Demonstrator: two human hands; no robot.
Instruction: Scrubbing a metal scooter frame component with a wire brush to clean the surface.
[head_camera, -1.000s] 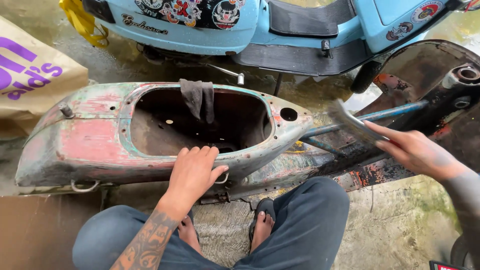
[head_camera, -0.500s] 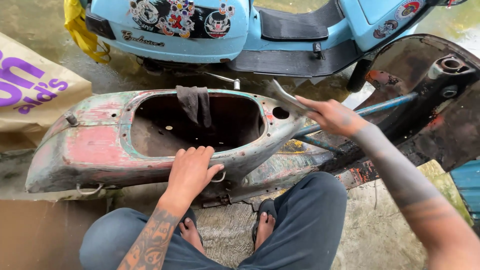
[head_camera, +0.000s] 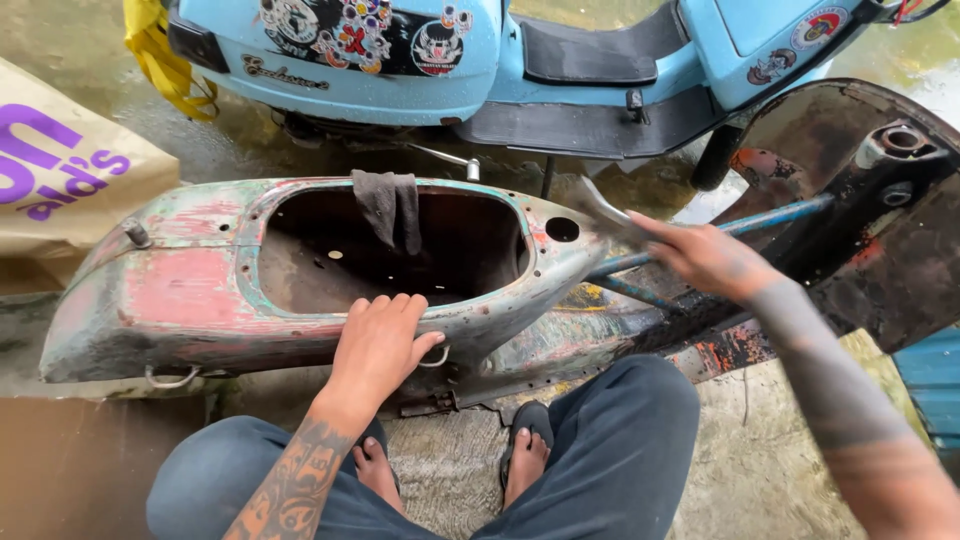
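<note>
An old scooter body shell (head_camera: 190, 300), with worn pink and green paint, lies on its side in front of my knees. My left hand (head_camera: 380, 345) rests flat on its near rim, fingers spread, holding nothing. My right hand (head_camera: 705, 258) grips a flat grey scraper-like tool (head_camera: 600, 208), its blade close to the shell's front end beside a round hole (head_camera: 562, 229). A dark rag (head_camera: 390, 205) hangs over the far rim of the shell's opening.
A light blue scooter (head_camera: 560, 60) with stickers stands just behind the shell. A rusty dark leg shield (head_camera: 880, 210) and blue tubes (head_camera: 770, 215) lie to the right. A tan printed bag (head_camera: 60, 180) sits at left. The concrete ground is wet.
My right hand has swung the tool leftward from the right side to the shell's front end. My left hand has stayed on the rim.
</note>
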